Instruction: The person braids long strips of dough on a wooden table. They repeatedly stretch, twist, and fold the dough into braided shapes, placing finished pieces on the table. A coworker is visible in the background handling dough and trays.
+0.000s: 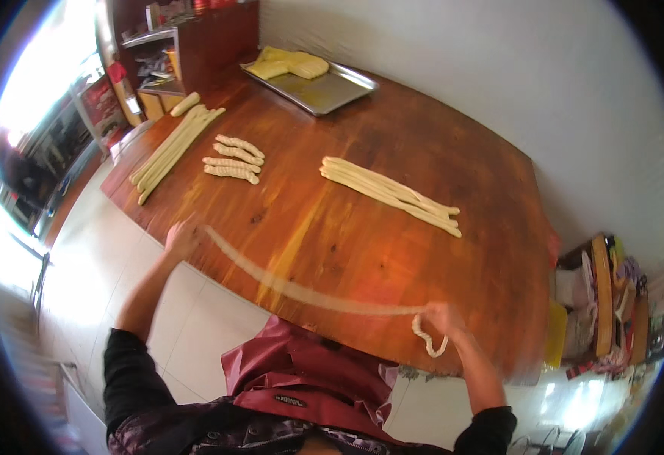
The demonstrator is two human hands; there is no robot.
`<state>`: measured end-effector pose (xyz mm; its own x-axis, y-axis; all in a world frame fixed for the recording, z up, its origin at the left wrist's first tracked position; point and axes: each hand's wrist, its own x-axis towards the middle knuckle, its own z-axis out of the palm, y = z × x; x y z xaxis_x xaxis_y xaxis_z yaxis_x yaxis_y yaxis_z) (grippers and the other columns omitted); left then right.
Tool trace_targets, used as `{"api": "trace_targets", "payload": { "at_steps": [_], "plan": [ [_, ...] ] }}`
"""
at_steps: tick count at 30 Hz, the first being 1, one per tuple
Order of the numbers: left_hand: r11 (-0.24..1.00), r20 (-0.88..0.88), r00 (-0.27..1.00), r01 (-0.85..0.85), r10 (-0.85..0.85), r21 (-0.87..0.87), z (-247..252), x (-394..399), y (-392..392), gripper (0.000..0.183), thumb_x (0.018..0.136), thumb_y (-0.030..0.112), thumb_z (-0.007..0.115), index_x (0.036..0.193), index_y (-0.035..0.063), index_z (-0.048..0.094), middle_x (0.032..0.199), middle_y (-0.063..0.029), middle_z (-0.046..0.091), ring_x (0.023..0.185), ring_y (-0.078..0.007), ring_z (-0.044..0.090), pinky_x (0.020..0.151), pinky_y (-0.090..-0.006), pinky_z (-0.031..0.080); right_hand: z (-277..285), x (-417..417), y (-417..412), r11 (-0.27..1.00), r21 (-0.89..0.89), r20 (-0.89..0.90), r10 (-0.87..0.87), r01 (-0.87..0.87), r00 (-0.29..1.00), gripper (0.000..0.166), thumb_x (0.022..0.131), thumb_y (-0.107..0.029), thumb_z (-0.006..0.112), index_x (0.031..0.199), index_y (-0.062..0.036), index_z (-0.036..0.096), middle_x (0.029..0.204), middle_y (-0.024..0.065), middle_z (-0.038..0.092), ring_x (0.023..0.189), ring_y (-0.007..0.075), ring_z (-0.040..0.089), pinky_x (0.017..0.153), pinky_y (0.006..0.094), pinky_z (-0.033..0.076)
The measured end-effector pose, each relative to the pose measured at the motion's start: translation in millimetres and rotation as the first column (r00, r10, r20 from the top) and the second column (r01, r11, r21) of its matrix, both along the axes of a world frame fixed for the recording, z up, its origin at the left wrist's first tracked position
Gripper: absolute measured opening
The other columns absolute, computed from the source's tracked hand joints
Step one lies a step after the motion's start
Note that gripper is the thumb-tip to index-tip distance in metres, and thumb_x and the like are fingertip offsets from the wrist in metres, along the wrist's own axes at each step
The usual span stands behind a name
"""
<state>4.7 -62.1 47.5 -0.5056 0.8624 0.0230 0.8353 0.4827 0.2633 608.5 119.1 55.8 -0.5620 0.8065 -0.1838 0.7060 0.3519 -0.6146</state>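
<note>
A long dough strand [309, 294], blurred by motion, hangs in a curve between my hands above the near edge of the wooden table. My left hand [184, 239] grips one end and my right hand [443, 318] the other. Below my right hand a twisted loop of dough [431, 346] is visible; whether it joins the strand I cannot tell. Several straight dough strands [389, 193] lie together at mid-table. Short twisted dough pieces [232, 160] rest farther left, beside another bundle of long dough strands [175, 151] and a short dough roll [186, 104].
A metal tray [337, 94] at the back holds a yellowish sheet or bag [286, 62]. Behind the left end of the wooden table [286, 227] stands a dark red cabinet [218, 45]. A rack with cloths and bags [602, 301] is at the right.
</note>
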Motion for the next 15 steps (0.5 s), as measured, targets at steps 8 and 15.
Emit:
{"api": "trace_targets", "payload": {
  "at_steps": [8, 15],
  "plan": [
    [0.971, 0.071, 0.978, 0.184, -0.197, 0.155, -50.6, 64.8, 25.9, 0.041, 0.081, 0.007, 0.057, 0.121, 0.0038, 0.055, 0.122, -0.0193, 0.055, 0.114, -0.0353, 0.052, 0.095, -0.0425, 0.042, -11.3, 24.0, -99.8, 0.814, 0.551, 0.288, 0.019, -0.183, 0.957, 0.058, 0.082, -0.024, 0.06, 0.133, -0.0029, 0.044, 0.138, 0.025, 0.036, 0.125, 0.04, 0.038, 0.1, 0.0536, 0.03],
    [0.888, -0.203, 0.866, -0.432, 0.457, 0.159, -36.9, 63.2, 115.3, 0.06, 0.092, 0.039, 0.04, 0.141, 0.0037, 0.03, 0.15, -0.0179, 0.023, 0.137, -0.0385, 0.018, 0.108, -0.0571, 0.011, -27.8, -13.0, 55.0, 0.702, 0.638, 0.181, -0.536, 0.316, 0.825, 0.051, 0.093, -0.031, 0.05, 0.136, -0.005, 0.04, 0.144, 0.0184, 0.032, 0.134, 0.0348, 0.028, 0.107, 0.0489, 0.025]
  ]
}}
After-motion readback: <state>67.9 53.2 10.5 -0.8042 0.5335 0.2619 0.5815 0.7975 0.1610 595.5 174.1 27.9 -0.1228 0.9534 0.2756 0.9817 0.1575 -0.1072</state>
